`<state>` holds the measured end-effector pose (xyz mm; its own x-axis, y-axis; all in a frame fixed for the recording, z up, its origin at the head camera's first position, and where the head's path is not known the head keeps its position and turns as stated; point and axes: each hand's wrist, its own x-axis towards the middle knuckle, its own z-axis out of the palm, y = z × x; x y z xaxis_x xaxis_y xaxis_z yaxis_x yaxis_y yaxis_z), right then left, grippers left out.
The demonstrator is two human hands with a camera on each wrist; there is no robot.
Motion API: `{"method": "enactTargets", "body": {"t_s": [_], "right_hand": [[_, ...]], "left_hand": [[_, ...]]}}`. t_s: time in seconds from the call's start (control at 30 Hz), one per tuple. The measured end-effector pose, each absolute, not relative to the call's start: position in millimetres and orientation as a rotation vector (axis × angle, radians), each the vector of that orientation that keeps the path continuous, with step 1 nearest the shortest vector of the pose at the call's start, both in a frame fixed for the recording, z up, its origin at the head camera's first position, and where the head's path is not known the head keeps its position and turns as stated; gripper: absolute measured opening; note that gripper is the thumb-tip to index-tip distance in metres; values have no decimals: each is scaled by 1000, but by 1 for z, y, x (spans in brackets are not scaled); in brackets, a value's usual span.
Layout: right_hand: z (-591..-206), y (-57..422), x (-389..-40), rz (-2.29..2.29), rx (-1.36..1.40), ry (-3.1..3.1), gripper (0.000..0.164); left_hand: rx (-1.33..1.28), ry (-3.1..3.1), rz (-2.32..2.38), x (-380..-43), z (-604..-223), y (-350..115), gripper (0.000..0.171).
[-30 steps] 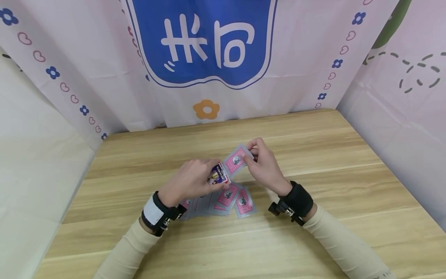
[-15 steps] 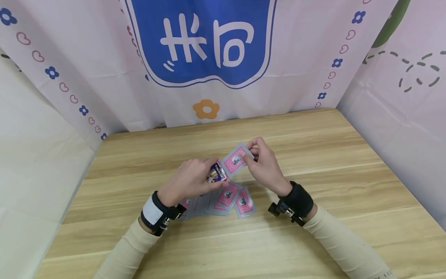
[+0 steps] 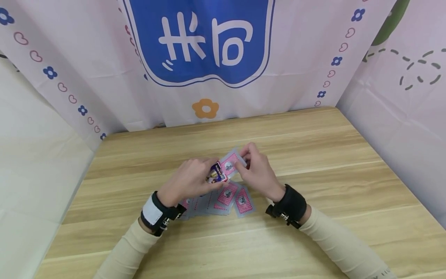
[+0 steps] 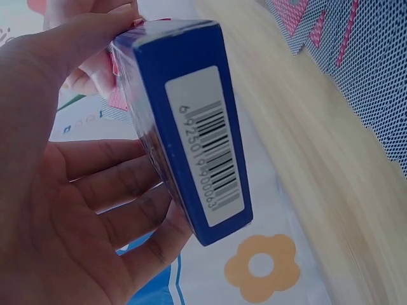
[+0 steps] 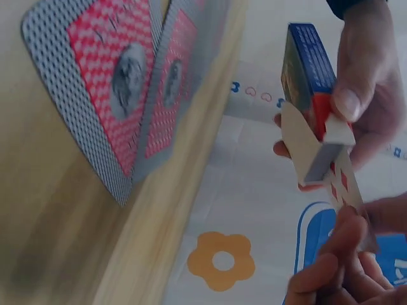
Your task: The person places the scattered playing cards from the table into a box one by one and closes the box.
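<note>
My left hand (image 3: 191, 179) grips a small blue-and-purple playing-card box (image 3: 216, 173) between thumb and fingers, above the table. In the left wrist view the box's barcode side (image 4: 206, 149) faces the camera. My right hand (image 3: 258, 171) pinches a playing card (image 3: 229, 164) with a red patterned back by its outer end. The card's other end is hidden at the box's open mouth, where a pale flap (image 5: 296, 136) stands out in the right wrist view. Red diamonds show on the card's face (image 5: 343, 181) there. Below the hands lie several spread cards (image 3: 226, 195), backs up.
One card (image 3: 244, 202) lies at the right end of the spread, partly apart from the others. The wooden table (image 3: 313, 162) meets a white printed cloth (image 3: 299, 93) at the back, with more cloth at both sides. My left forearm overlaps the spread's left end.
My right hand has moved left and slightly down with the card, and less of the card shows outside the box. My left hand and the box have hardly moved.
</note>
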<state>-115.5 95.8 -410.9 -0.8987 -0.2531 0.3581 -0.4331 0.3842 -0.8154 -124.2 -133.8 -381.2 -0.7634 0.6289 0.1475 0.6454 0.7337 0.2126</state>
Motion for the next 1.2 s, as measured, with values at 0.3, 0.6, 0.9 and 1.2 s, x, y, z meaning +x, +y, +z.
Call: {"method": "enactTargets", "body": {"t_s": [0.3,0.6,0.9,1.2], "right_hand": [[-414,92,-110,1463,652,-2606,14],[-415,88,-109,1370,805,-2611,11],[-413,94,-113,1313,841,-2660,17],[-419,95,-119,1198,776,-2880,10]], "left_hand": [[-1059,-2884,-419,-124,-381,-133,63],[-1104,-2835,-381,-125,-385,-132,58],[-1077,-2843,-361,-124,-384,-133,56],[-1072,-2857,-340,-124,-384,-133,66]]}}
